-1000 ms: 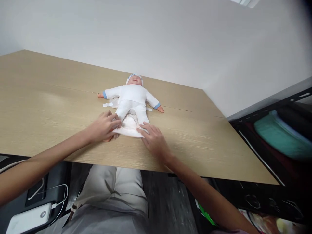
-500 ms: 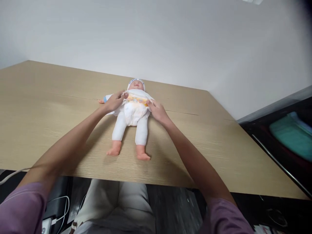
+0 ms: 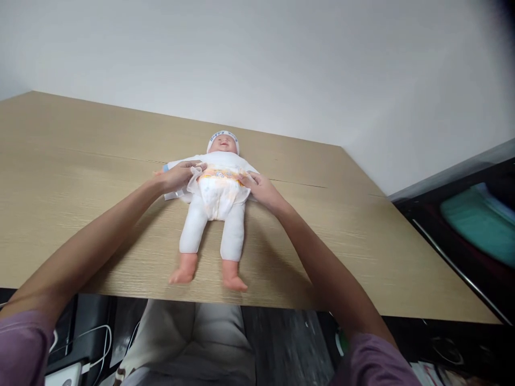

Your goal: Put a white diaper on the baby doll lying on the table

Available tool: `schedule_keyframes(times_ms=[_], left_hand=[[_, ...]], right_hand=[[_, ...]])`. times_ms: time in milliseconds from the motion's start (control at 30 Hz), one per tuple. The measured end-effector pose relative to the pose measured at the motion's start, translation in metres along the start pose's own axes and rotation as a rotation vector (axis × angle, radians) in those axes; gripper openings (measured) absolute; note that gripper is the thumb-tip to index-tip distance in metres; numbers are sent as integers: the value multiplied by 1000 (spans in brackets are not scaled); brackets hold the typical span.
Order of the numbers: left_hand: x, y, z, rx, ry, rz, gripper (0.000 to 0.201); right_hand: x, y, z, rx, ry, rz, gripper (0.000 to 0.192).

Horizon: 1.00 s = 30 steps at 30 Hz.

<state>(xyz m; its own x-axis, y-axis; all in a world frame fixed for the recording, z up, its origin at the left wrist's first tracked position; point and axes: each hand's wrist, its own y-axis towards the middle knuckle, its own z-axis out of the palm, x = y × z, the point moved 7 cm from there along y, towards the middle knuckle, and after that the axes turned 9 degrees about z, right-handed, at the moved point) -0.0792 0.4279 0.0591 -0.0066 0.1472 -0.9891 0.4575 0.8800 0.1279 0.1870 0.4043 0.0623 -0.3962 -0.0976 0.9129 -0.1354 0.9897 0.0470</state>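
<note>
A baby doll (image 3: pixel 232 230) in white clothes and a white printed cap lies on its back, feet toward me. Around its hips sits a diaper (image 3: pixel 219 195), white with an orange printed band at the waist. My left hand (image 3: pixel 187 174) is closed on the diaper's edge at the doll's side, on the left of the view. On the other side, my right hand (image 3: pixel 257 187) grips the opposite waist edge with thumb and fingers. A pale side flap sticks out below my left hand. The fingertips are partly hidden by the diaper's folds.
The doll lies on a wooden table (image 3: pixel 341 236) set against a white wall (image 3: pixel 257 64). Right of the table is a dark surface with a teal item (image 3: pixel 478 225). Below the front edge are white cables (image 3: pixel 107 343) and a white device (image 3: pixel 64 375).
The doll has shifted nearer to me, its feet now closer to the table's front edge. My left hand has moved slightly left and down, and a side flap shows more.
</note>
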Motion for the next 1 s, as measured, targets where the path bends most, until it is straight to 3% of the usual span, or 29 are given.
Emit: schedule_keyframes(times_ms=[67, 133, 233, 300, 400, 500, 567, 700, 900, 1000], left_hand=[[-9, 2, -8, -44, 30, -33, 47], [-23, 6, -20, -147, 91, -39, 46], [-63, 5, -24, -319, 277, 130, 44], [-95, 1, -5, -334, 442, 329, 41], [-122, -6, 55, -135, 693, 568, 36], [-110, -5, 104, 74, 914, 623, 35], [-93, 0, 116, 110, 1017, 581, 38], [-72, 6, 114, 65, 1106, 531, 46], [-70, 4, 114, 43, 1164, 529, 38], [-70, 4, 115, 29, 1176, 513, 51]], right_hand=[[1, -7, -12, -59, -16, -34, 63], [-6, -16, -29, -204, -44, -48, 62], [-24, -36, -42, -376, -154, -54, 58], [-36, -48, -39, -384, -263, -62, 51], [-46, -58, -29, -345, -460, -80, 35], [-49, -56, -24, -320, -554, -43, 22], [-51, -52, -24, -317, -570, 11, 18], [-57, -47, -25, -323, -536, 96, 19], [-68, -44, -29, -322, -466, 235, 32], [-66, -46, -30, -265, -363, 198, 35]])
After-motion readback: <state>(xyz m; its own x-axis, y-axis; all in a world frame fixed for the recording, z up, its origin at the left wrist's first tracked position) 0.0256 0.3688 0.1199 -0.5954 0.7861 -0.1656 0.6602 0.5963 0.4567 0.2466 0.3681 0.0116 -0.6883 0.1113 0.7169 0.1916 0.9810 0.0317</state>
